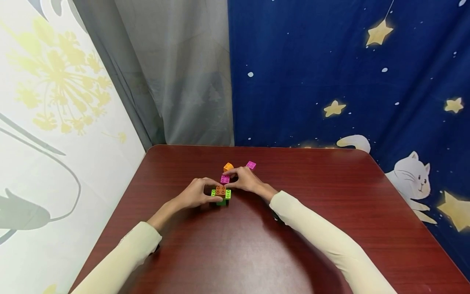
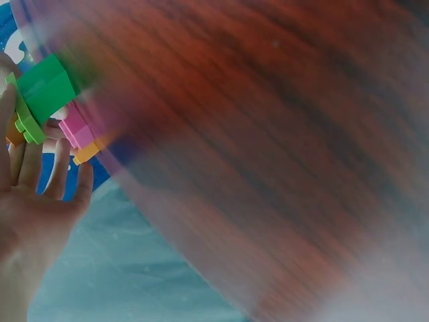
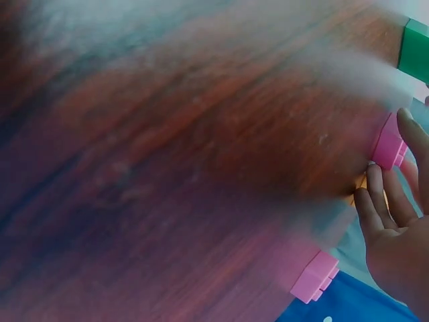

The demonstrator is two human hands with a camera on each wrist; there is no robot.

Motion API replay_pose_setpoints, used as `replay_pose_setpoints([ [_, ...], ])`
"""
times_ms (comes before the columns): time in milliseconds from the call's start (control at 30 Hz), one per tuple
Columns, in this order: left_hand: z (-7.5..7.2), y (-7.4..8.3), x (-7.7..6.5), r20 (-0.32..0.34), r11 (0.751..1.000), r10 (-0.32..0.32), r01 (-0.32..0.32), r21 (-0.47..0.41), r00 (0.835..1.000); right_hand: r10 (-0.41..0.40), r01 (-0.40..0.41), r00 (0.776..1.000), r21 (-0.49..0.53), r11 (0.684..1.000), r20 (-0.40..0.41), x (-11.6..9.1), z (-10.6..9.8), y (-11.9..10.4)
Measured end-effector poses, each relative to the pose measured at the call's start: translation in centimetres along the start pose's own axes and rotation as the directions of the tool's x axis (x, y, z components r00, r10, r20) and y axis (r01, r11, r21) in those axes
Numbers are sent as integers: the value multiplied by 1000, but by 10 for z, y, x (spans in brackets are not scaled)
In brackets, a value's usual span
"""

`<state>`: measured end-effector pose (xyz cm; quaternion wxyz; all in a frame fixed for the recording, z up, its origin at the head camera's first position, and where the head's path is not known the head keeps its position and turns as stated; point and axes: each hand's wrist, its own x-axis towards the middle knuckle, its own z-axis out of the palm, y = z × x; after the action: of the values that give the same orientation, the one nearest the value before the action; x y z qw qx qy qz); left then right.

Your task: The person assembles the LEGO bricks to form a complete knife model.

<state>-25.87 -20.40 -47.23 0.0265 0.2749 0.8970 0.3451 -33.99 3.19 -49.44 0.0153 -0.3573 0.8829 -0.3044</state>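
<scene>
My left hand (image 1: 196,193) grips a small stack of toy building bricks, thumb at the near side and fingers at the far side. The stack has an orange-brown brick (image 1: 220,190) on top, a lime-green piece (image 1: 228,194) below it and a green brick (image 2: 47,88) at the bottom. Just beyond the stack, my right hand (image 1: 245,179) pinches a magenta brick (image 1: 225,179) between thumb and fingers. An orange brick (image 1: 228,166) lies close behind the right fingertips, partly covered by them in the right wrist view.
Farther back, past the right hand, sits another pink brick (image 1: 251,165). All of it is on a dark red wooden table (image 1: 249,253). Behind the far table edge hang a grey curtain (image 1: 194,81) and a blue star-printed curtain (image 1: 293,81).
</scene>
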Motion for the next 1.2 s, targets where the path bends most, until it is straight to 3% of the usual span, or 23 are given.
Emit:
replay_pose_setpoints([
  [367,1,-1,3,-19,1000,-8,8,5,1000,20,-20,1000,53,998,-6,-5,-9,-1],
  [1200,3,-2,7,-25,999,-50,49,-17,998,-65,67,998,93,993,-25,-31,-49,-28],
])
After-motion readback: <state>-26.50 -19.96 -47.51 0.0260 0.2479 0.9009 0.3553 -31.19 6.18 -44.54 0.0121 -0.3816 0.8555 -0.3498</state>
